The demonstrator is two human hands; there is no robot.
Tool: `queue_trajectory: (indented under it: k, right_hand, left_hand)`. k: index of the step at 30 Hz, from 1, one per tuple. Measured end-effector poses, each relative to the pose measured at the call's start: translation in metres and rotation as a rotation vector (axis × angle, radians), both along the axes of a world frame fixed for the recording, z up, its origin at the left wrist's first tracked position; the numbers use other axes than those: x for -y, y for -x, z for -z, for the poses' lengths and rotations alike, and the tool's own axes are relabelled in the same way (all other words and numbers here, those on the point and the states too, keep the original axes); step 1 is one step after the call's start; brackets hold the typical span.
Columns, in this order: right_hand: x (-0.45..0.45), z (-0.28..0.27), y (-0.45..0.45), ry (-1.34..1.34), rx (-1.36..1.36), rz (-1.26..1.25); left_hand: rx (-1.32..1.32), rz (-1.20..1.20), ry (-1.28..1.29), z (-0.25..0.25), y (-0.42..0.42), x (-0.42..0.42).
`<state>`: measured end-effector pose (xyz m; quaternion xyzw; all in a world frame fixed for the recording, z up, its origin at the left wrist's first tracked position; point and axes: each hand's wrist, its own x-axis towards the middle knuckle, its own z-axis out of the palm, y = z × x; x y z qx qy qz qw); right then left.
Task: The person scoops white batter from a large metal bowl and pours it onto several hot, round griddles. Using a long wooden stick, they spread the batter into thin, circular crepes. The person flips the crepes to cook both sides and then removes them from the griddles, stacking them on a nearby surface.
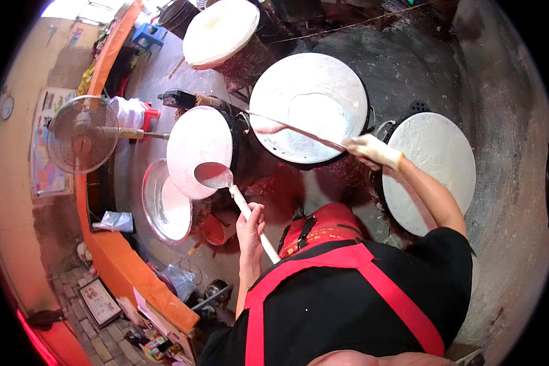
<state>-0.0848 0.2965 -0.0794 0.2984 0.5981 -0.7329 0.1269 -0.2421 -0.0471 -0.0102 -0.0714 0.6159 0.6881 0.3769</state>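
Note:
My left hand [251, 222], bare, grips the white handle [268, 247] of a ladle [212, 175]. The ladle's bowl is over the near part of a white round surface [192, 137] on the left pot; some pale liquid seems to lie in it. A white-gloved right hand [370, 151], my own, holds a long thin stick [302, 131]. The stick slants across the front part of the middle pot's white surface [306, 78], its far end reaching the left side. Whether it touches the surface I cannot tell.
On the right stands another white-topped pot [434, 169], beneath my right forearm; one more [222, 32] is at the back. A wide basin [147, 196] and a red bucket [212, 228] are on the left. A fan [82, 135] stands by an orange ledge [119, 256].

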Motion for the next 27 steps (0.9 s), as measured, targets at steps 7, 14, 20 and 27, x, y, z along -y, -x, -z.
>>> queue_trajectory:
  k: [7,14,20,27]
  right_hand:
    - [0.074,0.035,0.011,0.049,-0.106,0.894]
    - [0.191,0.019,-0.03,-0.023,0.025,0.488]
    - [0.319,0.063,0.008,-0.019,-0.503,1.033]
    - [0.281,0.121,0.308,-0.442,-0.25,1.065]
  left_hand:
    - [-0.04,0.193,-0.004,0.003,0.032,-0.003]
    - [-0.013,0.476,-0.079,0.022,0.09,0.041]
    - [0.103,0.487,-0.117,0.048,0.135,0.131]
    - [0.066,0.241,-0.107,0.029,0.165,0.24]
